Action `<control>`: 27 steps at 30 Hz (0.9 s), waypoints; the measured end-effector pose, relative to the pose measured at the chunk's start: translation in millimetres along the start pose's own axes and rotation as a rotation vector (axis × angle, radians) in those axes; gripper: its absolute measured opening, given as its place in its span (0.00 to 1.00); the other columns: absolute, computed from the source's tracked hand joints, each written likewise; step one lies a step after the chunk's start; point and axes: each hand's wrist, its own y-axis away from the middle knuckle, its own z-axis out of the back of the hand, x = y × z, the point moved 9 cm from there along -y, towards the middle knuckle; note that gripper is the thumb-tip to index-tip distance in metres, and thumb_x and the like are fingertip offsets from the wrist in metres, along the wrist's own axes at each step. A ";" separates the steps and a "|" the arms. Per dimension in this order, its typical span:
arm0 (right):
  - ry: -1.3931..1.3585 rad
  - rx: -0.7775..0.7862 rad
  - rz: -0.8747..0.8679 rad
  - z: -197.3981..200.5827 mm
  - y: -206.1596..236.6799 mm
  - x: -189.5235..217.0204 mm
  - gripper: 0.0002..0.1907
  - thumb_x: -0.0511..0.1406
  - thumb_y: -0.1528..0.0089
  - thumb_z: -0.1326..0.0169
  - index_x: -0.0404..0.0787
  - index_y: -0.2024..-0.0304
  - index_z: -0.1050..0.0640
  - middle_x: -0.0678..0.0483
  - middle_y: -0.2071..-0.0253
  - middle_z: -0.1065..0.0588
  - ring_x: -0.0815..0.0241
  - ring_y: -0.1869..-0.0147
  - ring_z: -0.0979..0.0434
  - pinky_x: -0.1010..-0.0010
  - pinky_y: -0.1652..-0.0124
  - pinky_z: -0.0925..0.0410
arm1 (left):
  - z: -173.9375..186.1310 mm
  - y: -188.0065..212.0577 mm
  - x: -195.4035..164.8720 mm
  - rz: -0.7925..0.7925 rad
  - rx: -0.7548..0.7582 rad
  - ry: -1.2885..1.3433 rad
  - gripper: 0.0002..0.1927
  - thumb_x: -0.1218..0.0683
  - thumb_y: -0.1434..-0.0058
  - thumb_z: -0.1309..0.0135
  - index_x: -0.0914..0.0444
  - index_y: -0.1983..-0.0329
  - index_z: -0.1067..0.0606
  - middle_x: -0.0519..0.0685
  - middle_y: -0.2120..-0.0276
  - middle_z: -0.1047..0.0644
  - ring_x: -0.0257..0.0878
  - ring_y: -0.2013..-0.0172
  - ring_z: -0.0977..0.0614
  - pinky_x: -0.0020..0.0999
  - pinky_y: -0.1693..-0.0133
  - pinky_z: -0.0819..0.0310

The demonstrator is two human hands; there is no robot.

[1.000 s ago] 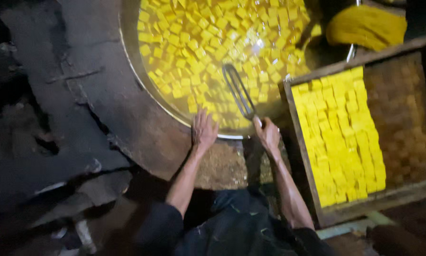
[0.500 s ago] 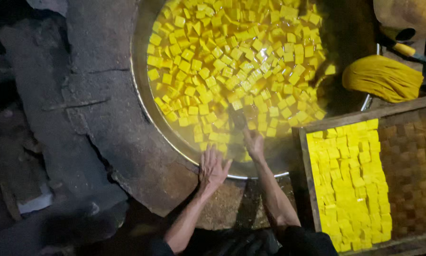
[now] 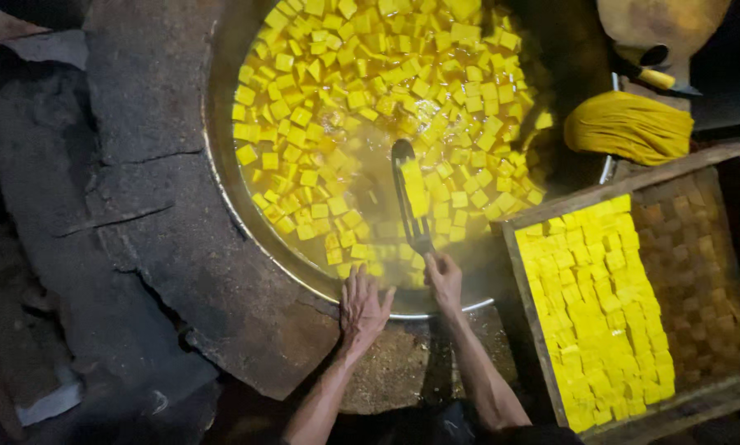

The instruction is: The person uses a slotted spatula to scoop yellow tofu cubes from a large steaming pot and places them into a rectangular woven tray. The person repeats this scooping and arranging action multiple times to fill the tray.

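Right hand (image 3: 444, 280) grips a skimmer (image 3: 408, 198) in a pan (image 3: 221, 177) of yellow cubes (image 3: 361, 91); left hand (image 3: 361, 309) rests open on the rim.

The right hand is closed around the skimmer's handle at the pan's near edge, and the tool reaches out over the liquid with several yellow cubes lying along its head. The left hand lies just beside it, fingers spread flat on the pan's near rim and the stone surround (image 3: 164, 247). Cubes float thickly across the far and left parts of the pan. To the right sits a wooden tray (image 3: 518, 264), its near half packed with rows of yellow cubes, the rest showing brown woven matting. Beyond the tray lies a folded yellow cloth (image 3: 629, 124).
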 end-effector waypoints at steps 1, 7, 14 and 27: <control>0.062 -0.035 -0.016 8.7 2.9 -3.0 0.19 0.44 0.37 0.41 0.36 0.54 0.21 0.53 0.73 0.23 0.65 0.74 0.26 0.71 0.74 0.33 | -0.2 1.6 -1.5 -0.008 -0.006 0.009 0.29 0.40 0.34 0.51 0.69 0.45 0.26 0.64 0.32 0.39 0.62 0.30 0.42 0.63 0.35 0.47; 0.453 -0.166 -0.021 49.1 5.2 -4.6 0.28 0.54 0.36 0.45 0.35 0.55 0.17 0.45 0.69 0.20 0.53 0.66 0.21 0.60 0.63 0.29 | -7.2 0.2 1.7 -0.021 -0.034 0.005 0.28 0.40 0.34 0.50 0.67 0.44 0.26 0.64 0.32 0.39 0.62 0.30 0.42 0.64 0.36 0.47; 0.738 -0.146 0.229 35.2 -53.5 27.2 0.31 0.56 0.39 0.45 0.36 0.52 0.19 0.38 0.58 0.20 0.37 0.54 0.21 0.51 0.56 0.31 | -9.7 -0.4 4.3 -0.016 -0.045 0.024 0.28 0.41 0.35 0.48 0.67 0.42 0.27 0.64 0.33 0.38 0.63 0.31 0.42 0.66 0.38 0.46; 0.610 -0.080 0.210 -37.8 -129.8 91.8 0.24 0.51 0.42 0.41 0.39 0.56 0.17 0.43 0.63 0.19 0.44 0.56 0.18 0.57 0.56 0.29 | -5.2 -5.6 1.4 0.044 0.010 -0.052 0.29 0.41 0.35 0.49 0.67 0.43 0.27 0.62 0.33 0.38 0.61 0.31 0.43 0.65 0.38 0.45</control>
